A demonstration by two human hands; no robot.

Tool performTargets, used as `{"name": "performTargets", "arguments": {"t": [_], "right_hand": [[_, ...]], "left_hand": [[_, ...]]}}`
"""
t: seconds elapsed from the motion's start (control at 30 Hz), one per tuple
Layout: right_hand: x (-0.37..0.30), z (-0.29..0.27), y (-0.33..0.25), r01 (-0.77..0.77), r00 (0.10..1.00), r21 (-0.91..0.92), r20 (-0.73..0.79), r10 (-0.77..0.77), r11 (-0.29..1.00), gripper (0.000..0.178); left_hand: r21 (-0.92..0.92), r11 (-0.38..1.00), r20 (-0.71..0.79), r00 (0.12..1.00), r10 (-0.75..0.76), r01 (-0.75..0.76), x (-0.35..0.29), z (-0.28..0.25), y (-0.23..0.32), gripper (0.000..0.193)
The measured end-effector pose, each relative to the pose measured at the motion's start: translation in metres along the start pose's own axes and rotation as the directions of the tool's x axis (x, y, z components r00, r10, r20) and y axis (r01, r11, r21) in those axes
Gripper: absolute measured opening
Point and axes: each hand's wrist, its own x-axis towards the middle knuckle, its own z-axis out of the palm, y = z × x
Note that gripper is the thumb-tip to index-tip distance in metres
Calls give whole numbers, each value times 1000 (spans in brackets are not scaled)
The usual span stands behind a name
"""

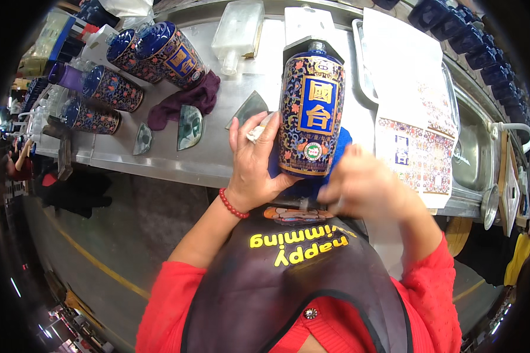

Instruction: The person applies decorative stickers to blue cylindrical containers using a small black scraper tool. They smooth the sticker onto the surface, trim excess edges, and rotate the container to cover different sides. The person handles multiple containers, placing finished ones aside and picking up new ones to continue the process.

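A dark blue bottle [310,115] with a dense floral pattern and a blue label panel leans neck-away in front of me. My left hand [254,156] is closed round its lower left side, thumb near the base. A crumpled white scrap [257,134] sits between that hand's fingers. Bright blue cloth [343,145] shows behind and below the bottle. Close to the bottle's lower right side is my right hand [365,183], smeared by motion, so its fingers and anything in them cannot be made out. The bottle's neck lies against a dark angular block [295,48].
Patterned blue bottles [172,56] and a purple cloth [185,101] occupy the bench's left. Greenish angular pieces [189,127] lie nearer its edge. A clear bottle [238,32] lies at the back. Printed floral sheets [415,154] lie right, beside a metal sink [474,150].
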Motion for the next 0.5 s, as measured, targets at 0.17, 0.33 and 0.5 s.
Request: {"name": "performTargets", "arguments": {"t": [0.17,0.33,0.5], "right_hand": [[25,-10,14,-189,890,-465,-452,-49,865,30],[44,-31,2,-314,941,206,-63,333,927,25],[50,-27,19,-145,947,-535,-318,-39,832,22]], "left_hand": [[160,987,77,997,6,-19,8,-20,10,102],[145,989,19,999,31,-34,10,-19,12,103],[67,995,79,993,-85,80,5,-12,6,103]]}}
